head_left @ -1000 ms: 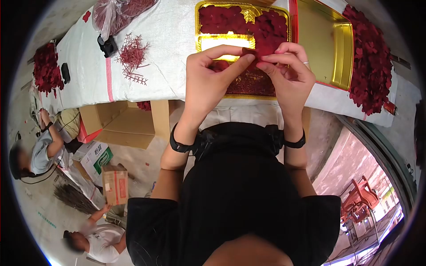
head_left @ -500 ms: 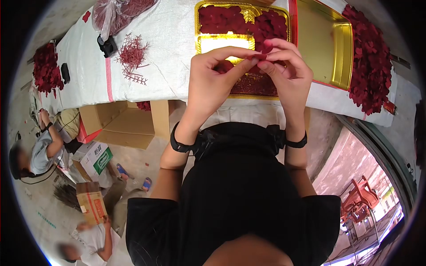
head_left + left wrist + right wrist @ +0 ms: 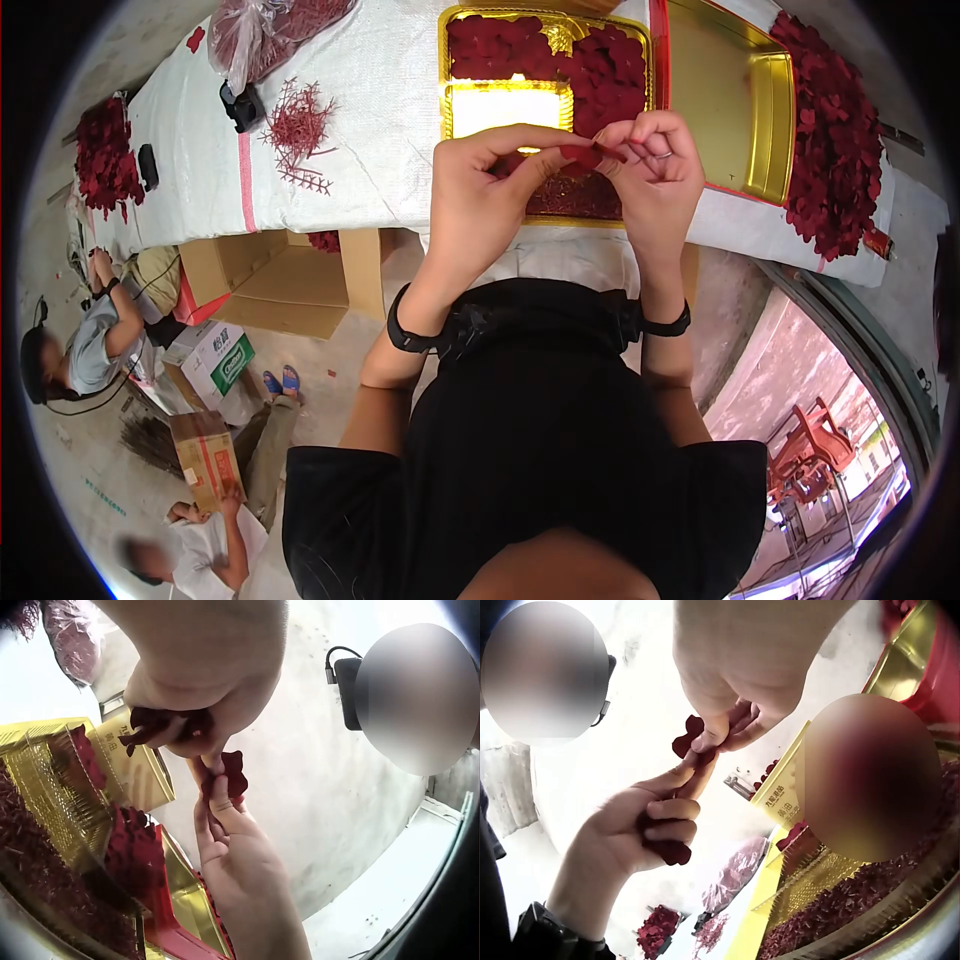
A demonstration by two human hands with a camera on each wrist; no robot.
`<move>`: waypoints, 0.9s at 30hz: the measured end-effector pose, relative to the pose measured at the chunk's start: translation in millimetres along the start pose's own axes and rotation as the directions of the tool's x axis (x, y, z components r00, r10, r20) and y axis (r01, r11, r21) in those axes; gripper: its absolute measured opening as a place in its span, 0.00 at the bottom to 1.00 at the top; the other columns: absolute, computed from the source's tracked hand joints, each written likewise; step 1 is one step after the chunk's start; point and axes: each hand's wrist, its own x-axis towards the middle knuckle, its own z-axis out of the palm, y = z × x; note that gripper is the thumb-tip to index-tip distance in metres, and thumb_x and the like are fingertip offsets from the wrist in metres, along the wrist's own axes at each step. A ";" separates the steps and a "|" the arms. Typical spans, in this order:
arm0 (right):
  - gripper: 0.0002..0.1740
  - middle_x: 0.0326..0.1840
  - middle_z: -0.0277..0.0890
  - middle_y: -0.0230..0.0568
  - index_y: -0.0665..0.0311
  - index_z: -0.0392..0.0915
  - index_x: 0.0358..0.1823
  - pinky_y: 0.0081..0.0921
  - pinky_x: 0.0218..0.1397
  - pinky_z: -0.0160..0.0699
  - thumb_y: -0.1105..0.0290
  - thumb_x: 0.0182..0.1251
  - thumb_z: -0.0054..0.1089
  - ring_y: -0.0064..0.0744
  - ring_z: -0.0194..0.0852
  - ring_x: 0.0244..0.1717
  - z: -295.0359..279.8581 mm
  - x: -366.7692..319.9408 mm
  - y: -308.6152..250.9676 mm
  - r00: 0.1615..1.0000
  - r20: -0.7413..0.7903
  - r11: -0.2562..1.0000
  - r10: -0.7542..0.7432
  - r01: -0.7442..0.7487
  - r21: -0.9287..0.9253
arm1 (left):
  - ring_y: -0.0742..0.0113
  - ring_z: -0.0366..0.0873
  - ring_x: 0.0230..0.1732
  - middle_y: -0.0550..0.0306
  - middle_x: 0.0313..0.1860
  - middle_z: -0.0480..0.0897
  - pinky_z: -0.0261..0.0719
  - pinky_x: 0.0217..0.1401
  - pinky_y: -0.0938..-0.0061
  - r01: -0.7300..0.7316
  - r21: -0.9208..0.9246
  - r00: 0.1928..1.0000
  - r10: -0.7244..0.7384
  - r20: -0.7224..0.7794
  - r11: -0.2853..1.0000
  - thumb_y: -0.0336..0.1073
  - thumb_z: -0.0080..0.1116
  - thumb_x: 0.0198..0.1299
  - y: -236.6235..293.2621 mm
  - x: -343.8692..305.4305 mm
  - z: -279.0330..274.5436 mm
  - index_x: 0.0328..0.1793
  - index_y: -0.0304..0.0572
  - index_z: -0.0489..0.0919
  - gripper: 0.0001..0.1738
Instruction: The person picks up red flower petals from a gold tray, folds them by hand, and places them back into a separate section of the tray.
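Both hands meet above the front of a gold tray (image 3: 446,100) holding dark red petal-like pieces (image 3: 500,45). The left hand (image 3: 480,190) pinches a small red piece (image 3: 578,155) between thumb and forefinger; in the right wrist view more red pieces (image 3: 666,844) sit under the curled fingers of the left hand (image 3: 622,825). The right hand (image 3: 660,190) pinches the same cluster from the other side, thumb against finger. In the left wrist view a dark red lobed piece (image 3: 235,774) stands out beside the fingertips of the right hand (image 3: 244,862).
An empty gold tray (image 3: 725,100) with a red edge lies right of the filled one. Red piles lie at the far right (image 3: 830,150) and far left (image 3: 107,160). Red twiggy bits (image 3: 298,125) and a plastic bag (image 3: 265,40) are on the left. Two people are at lower left.
The hands have moved slightly toward the body with the red piece between them. The right fingers have shifted on it. At lower left, a person has moved a cardboard box downward and left.
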 end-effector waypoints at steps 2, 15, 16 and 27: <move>0.16 0.40 0.77 0.44 0.67 0.64 0.39 0.22 0.50 0.80 0.92 0.56 0.56 0.24 0.77 0.43 2.0 -0.7 1.8 1.000 -0.016 0.999 -0.024 0.023 -0.040 | 0.86 0.69 0.22 0.62 0.27 0.83 0.64 0.21 0.88 0.039 -0.041 0.999 -0.039 -0.012 0.998 0.24 0.58 0.59 -2.4 0.0 0.5 0.42 0.36 0.85 0.08; 0.18 0.32 0.79 0.51 0.63 0.55 0.26 0.21 0.40 0.78 0.95 0.49 0.49 0.30 0.78 0.36 15.1 -2.3 1.1 0.895 0.001 0.838 -0.446 0.417 -0.351 | 0.85 0.66 0.17 0.62 0.26 0.82 0.62 0.18 0.88 0.017 -0.175 0.999 -0.023 -0.034 0.984 0.21 0.53 0.59 -3.7 -6.6 0.6 0.39 0.37 0.85 0.10; 0.19 0.32 0.79 0.52 0.63 0.55 0.26 0.23 0.38 0.78 0.95 0.49 0.49 0.32 0.79 0.35 17.0 -3.4 0.7 0.869 -0.015 0.822 -0.494 0.461 -0.333 | 0.85 0.67 0.18 0.60 0.28 0.83 0.63 0.19 0.87 -0.027 -0.183 0.999 0.020 -0.040 0.983 0.20 0.53 0.58 1.5 -8.6 1.5 0.39 0.37 0.85 0.11; 0.16 0.33 0.76 0.49 0.61 0.53 0.36 0.29 0.27 0.81 0.71 0.64 0.55 0.42 0.77 0.30 18.5 0.2 -47.7 0.574 0.301 0.532 -0.762 0.819 -0.214 | 0.59 0.85 0.40 0.50 0.39 0.85 0.83 0.42 0.74 -0.643 0.039 0.753 0.623 0.212 0.765 0.25 0.58 0.49 45.0 -21.4 -19.0 0.37 0.35 0.85 0.09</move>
